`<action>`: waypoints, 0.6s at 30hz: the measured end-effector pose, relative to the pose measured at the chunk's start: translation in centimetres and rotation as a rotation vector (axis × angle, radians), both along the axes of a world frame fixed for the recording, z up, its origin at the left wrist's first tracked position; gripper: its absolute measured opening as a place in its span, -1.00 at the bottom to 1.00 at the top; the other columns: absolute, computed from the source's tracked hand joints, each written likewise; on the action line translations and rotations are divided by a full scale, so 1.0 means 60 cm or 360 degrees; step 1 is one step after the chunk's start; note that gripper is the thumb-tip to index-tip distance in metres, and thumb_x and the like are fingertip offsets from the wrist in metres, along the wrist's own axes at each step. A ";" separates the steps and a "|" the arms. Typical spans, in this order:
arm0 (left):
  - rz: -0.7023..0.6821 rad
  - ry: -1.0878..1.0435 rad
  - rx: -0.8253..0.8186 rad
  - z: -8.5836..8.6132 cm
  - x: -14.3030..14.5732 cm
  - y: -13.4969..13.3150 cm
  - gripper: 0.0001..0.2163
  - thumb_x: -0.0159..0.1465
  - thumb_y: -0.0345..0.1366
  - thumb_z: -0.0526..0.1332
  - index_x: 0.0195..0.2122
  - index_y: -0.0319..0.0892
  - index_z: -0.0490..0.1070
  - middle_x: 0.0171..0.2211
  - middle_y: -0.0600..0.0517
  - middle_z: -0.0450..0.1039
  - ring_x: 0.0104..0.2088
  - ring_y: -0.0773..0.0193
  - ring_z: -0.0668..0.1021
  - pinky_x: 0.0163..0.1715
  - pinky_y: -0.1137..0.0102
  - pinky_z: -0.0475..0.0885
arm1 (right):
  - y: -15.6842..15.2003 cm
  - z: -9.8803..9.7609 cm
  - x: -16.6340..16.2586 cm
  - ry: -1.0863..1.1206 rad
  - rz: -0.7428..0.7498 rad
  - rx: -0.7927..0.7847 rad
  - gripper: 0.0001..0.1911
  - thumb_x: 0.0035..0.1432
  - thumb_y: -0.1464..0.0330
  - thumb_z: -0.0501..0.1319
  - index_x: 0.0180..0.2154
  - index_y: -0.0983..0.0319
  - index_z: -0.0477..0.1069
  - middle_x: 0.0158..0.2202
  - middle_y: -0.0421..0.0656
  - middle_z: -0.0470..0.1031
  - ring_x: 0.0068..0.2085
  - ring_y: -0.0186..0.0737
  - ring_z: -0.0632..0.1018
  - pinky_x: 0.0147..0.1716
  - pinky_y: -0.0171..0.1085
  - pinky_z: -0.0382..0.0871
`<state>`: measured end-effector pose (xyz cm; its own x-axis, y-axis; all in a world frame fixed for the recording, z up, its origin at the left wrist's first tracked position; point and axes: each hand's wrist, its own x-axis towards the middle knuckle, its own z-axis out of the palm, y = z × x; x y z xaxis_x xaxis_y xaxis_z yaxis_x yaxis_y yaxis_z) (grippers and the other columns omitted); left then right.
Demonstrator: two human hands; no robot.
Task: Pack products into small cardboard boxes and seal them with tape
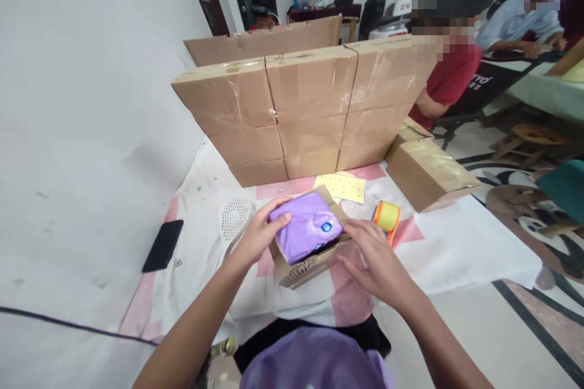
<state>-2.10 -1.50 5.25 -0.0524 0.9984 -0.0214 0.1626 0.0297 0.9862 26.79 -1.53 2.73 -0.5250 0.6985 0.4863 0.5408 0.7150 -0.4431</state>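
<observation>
A purple plastic-wrapped package (301, 225) with a blue round mark sits tilted in the mouth of an open cardboard box (301, 273). My left hand (267, 228) is closed on the package's left edge, thumb on top and the other fingers partly hidden behind. At the right side, my right hand (374, 258) touches the package's corner and the box edge with its fingertips; its thumb is spread apart. Whatever lies beneath the package is hidden. Just beyond my right hand is a roll of yellow tape (389, 216) with an orange rim.
Stacked cardboard boxes (310, 85) form a wall behind the work spot. More boxes (431, 173) lie to the right. A yellow dotted sheet (349, 187), a white mesh basket (235, 219) and a black phone-like slab (163, 246) rest on the cloth. Other people sit beyond.
</observation>
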 end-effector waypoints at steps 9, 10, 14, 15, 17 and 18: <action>-0.0203 0.0703 -0.0012 -0.044 0.041 0.010 -0.83 0.39 -0.16 0.10 -0.15 -0.11 0.40 -0.18 0.03 0.52 -0.14 0.17 0.54 -0.06 0.29 0.43 | -0.006 -0.050 -0.008 0.0195 0.0012 0.0004 -0.64 0.33 0.37 0.24 0.11 0.21 0.25 -0.13 -0.02 0.47 -0.09 -0.04 0.50 -0.14 -0.09 0.49; -0.0232 0.0796 0.0028 -0.050 0.043 0.009 -0.85 0.38 -0.21 0.10 -0.14 -0.12 0.39 -0.17 0.01 0.52 -0.13 0.16 0.54 -0.05 0.27 0.43 | -0.006 -0.052 -0.008 0.0208 0.0008 -0.0005 -0.64 0.33 0.37 0.25 0.11 0.20 0.25 -0.13 -0.02 0.46 -0.10 -0.05 0.49 -0.15 -0.09 0.49; -0.0331 0.1298 0.0252 -0.076 0.065 0.007 -0.77 0.38 -0.36 0.04 -0.01 -0.20 0.40 -0.04 -0.15 0.50 0.02 0.01 0.49 0.05 0.12 0.41 | -0.005 -0.059 -0.009 0.0259 0.0012 0.0010 -0.62 0.33 0.35 0.25 0.12 0.20 0.24 -0.12 -0.01 0.46 -0.09 -0.04 0.49 -0.15 -0.10 0.49; -0.0370 0.1421 0.0291 -0.079 0.070 0.007 -0.73 0.40 -0.34 0.04 0.06 -0.22 0.38 -0.01 -0.18 0.49 0.04 -0.03 0.48 0.06 0.08 0.41 | -0.005 -0.061 -0.009 0.0272 0.0011 0.0013 -0.62 0.33 0.35 0.25 0.12 0.21 0.24 -0.12 -0.01 0.47 -0.09 -0.04 0.49 -0.15 -0.11 0.49; -0.0487 0.1585 0.0339 -0.076 0.076 0.008 -0.58 0.39 -0.21 0.11 0.24 -0.21 0.27 0.05 -0.22 0.45 0.06 -0.10 0.46 0.04 0.02 0.43 | -0.006 -0.064 -0.010 0.0295 0.0009 0.0014 -0.63 0.32 0.36 0.25 0.11 0.22 0.25 -0.15 -0.02 0.47 -0.11 -0.05 0.48 -0.16 -0.12 0.48; -0.0555 0.1629 0.0365 -0.072 0.077 0.010 -0.45 0.36 -0.13 0.17 0.33 -0.21 0.16 0.08 -0.24 0.42 0.07 -0.13 0.45 0.05 0.00 0.43 | -0.006 -0.065 -0.011 0.0301 0.0009 0.0014 -0.63 0.32 0.37 0.25 0.11 0.22 0.25 -0.15 -0.03 0.47 -0.11 -0.06 0.47 -0.16 -0.12 0.48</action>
